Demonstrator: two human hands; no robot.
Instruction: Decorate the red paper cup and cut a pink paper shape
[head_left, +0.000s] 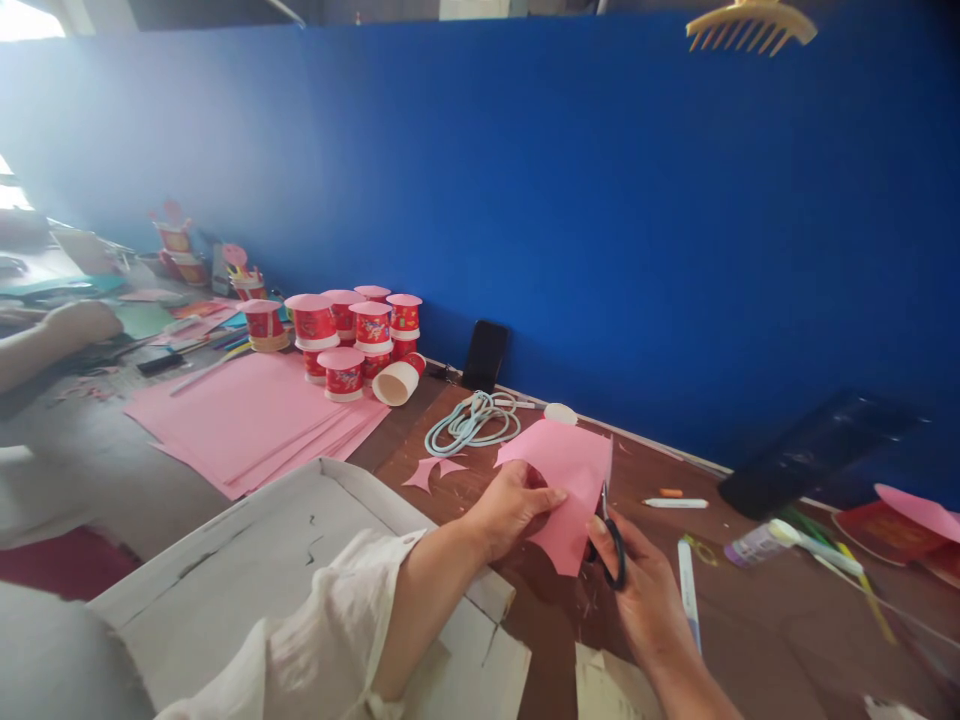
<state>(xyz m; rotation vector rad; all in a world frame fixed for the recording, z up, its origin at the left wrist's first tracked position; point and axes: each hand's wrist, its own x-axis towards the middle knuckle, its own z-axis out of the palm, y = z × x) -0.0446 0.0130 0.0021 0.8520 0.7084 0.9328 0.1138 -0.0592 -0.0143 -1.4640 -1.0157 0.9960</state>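
Between the thumb and fingers of my left hand (517,508) is a sheet of pink paper (571,460) with curved pieces cut out of its edges. My right hand (637,580) grips a pair of black-handled scissors (618,555). The scissor blades meet the paper's right edge, where a narrow strip stands apart from the sheet. My fingers partly hide the handles. Pink paper scraps (424,474) lie on the brown table (540,655) to the left of the sheet, beside a coiled pale blue cord (469,425).
Red paper cups with pink discs (343,375) stand near a stack of pink paper (247,415). A white cardboard box lid (225,590) lies front left. Behind are a phone (486,355) and blue partition (600,220). Markers (676,503) and a black bottle (810,455) lie right. Another person's hand (82,325) is far left.
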